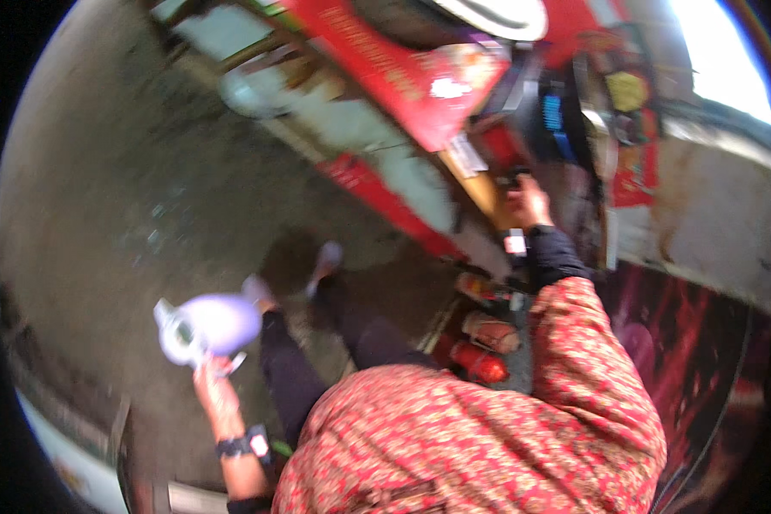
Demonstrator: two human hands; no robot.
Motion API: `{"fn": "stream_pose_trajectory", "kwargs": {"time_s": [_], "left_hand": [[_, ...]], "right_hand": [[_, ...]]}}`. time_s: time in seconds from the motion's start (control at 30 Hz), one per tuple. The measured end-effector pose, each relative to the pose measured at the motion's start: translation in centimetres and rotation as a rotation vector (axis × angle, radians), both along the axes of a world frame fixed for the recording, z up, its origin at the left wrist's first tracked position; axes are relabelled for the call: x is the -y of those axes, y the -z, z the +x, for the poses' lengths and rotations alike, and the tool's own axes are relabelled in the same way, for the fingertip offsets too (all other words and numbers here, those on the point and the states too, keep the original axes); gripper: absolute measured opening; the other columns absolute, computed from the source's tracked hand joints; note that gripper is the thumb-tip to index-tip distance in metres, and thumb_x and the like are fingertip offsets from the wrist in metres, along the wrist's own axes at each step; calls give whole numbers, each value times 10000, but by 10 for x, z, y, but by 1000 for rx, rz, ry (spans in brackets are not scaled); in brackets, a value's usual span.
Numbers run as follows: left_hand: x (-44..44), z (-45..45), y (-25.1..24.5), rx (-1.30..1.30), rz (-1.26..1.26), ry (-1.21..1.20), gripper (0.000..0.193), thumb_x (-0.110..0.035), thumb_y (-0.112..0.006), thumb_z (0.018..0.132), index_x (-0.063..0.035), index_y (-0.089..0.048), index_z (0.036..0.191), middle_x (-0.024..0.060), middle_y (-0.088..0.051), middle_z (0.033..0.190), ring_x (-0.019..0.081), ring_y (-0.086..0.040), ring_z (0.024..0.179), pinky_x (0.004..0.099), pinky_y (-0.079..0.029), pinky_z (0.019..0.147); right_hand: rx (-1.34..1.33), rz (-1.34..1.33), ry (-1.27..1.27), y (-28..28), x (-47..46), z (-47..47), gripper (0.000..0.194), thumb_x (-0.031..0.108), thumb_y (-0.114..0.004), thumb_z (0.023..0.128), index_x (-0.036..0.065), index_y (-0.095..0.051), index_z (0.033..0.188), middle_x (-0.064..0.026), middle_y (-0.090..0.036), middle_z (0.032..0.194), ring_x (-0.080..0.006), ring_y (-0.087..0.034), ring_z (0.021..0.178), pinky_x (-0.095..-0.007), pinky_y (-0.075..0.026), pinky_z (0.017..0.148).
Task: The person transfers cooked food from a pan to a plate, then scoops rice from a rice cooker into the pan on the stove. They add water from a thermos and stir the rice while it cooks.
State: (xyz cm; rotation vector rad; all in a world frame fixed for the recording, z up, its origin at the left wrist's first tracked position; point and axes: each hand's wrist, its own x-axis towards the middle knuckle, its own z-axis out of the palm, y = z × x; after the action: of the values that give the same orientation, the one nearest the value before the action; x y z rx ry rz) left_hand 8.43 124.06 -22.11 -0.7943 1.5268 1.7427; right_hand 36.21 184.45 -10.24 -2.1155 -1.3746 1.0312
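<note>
My left hand [214, 385] grips a pale purple jug [228, 324] by the handle side. The jug is tilted over the floor, with its white rim and spout turned towards the left; blur hides what is inside. On the other side, my right hand [529, 202] reaches to the end of the red-covered table [379, 61], beside a yellowish wooden edge [482, 193]. A small dark thing [520, 172] is at its fingertips, too blurred to name. Whether the right fingers hold it cannot be made out.
Below my right arm stand several containers, among them a red one [482, 366]. A pan-like vessel with a white rim [527, 19] sits on the table. Past the right hand is a dark item with blue marks [556, 122]. A wall [713, 212] bounds the right side.
</note>
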Motion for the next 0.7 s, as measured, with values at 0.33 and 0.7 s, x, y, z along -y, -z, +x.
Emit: {"fn": "stream_pose_trajectory", "kwargs": {"time_s": [0.33, 0.7], "left_hand": [[-30, -7, -42, -57, -29, 248, 147, -157, -593, 861, -19, -556, 896, 55, -604, 712, 136, -571, 604, 269, -464, 590], [-65, -7, -85, -119, 108, 404, 146, -186, -577, 875, -46, -554, 845, 1, -514, 639, 93, -485, 544, 230, -409, 509]], "right_hand": [[-235, -16, 94, 24, -17, 15, 304, 388, -618, 844, 107, -508, 801, 3, -501, 587, -100, -490, 459, -234, -368, 382], [-294, 232, -431, -113, 62, -10, 198, 245, -602, 863, 72, -556, 949, 7, -524, 658, -59, -491, 518, -216, -388, 453]]}}
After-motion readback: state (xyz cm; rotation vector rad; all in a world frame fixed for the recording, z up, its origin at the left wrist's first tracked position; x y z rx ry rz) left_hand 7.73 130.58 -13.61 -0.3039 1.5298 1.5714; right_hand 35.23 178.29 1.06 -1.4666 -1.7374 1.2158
